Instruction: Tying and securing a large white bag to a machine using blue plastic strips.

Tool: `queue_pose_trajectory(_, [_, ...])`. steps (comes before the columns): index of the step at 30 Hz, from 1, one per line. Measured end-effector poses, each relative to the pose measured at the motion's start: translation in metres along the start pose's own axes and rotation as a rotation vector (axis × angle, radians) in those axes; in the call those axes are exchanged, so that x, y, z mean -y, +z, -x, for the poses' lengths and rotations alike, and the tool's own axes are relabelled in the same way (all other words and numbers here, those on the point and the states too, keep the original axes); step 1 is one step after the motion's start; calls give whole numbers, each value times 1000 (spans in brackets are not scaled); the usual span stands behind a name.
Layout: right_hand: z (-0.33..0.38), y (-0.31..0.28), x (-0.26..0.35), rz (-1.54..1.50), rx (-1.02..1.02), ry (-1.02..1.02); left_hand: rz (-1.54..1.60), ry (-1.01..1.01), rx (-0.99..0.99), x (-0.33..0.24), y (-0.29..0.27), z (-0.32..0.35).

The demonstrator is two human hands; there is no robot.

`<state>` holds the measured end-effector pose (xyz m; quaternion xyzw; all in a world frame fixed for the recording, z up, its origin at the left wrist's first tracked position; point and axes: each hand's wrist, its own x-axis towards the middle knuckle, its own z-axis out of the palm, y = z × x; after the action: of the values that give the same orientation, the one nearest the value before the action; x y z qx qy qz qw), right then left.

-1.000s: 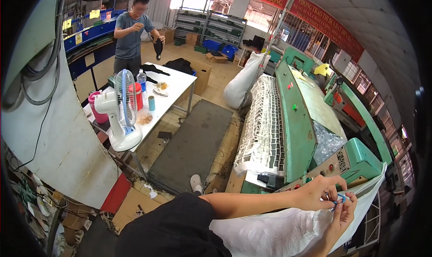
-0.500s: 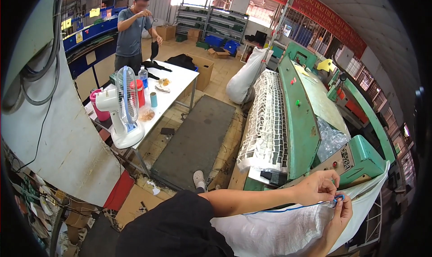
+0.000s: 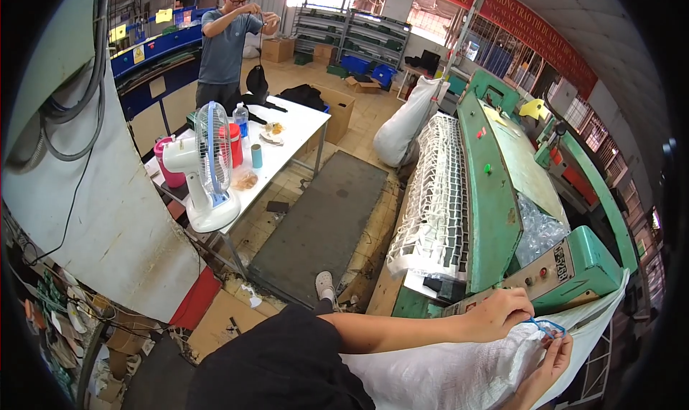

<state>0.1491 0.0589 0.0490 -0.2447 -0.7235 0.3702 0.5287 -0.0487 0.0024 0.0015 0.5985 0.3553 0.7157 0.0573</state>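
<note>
A white woven sack (image 3: 445,370) lies across the lower right, its gathered mouth between my hands. Thin blue cord (image 3: 549,329) loops at that mouth and runs from one hand to the other. My left hand (image 3: 499,314), its forearm crossing above the sack, pinches one part of the cord, fingers curled. Close by on the right, my right hand (image 3: 555,356) has its fingertips closed on the cord at the sack's edge. The exact knot or crossing of the cord is too small to make out.
A green machine (image 3: 495,187) with a roll of white netting (image 3: 430,195) stands just beyond my hands. On the left, a white table (image 3: 287,134) carries a fan (image 3: 210,170), bottles and black fabric. Behind it stands a person (image 3: 226,48), hands raised. A dark mat (image 3: 319,220) covers the floor between.
My hands have drawn apart, and a longer, looped stretch of blue cord now shows between them. The person behind the table has brought both hands up. My view has shifted slightly.
</note>
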Motion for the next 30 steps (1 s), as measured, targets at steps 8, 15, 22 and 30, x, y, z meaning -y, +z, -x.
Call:
queue_pose_trajectory(8, [-11,-15,5,-640,55,365,966,-320,81,-15,29,-11])
queue_pose_trajectory(15, [-3,40,30,-609,-369,174,1168,-394,145,-19,53,-12])
queue_pose_trajectory(22, [21,-12,-45,-862,-192,151,1005,-432,191,-19,46,20])
queue_pose_trajectory(30, [23,-8,-29,-741,-234,99,974,-389,251,-26,24,16])
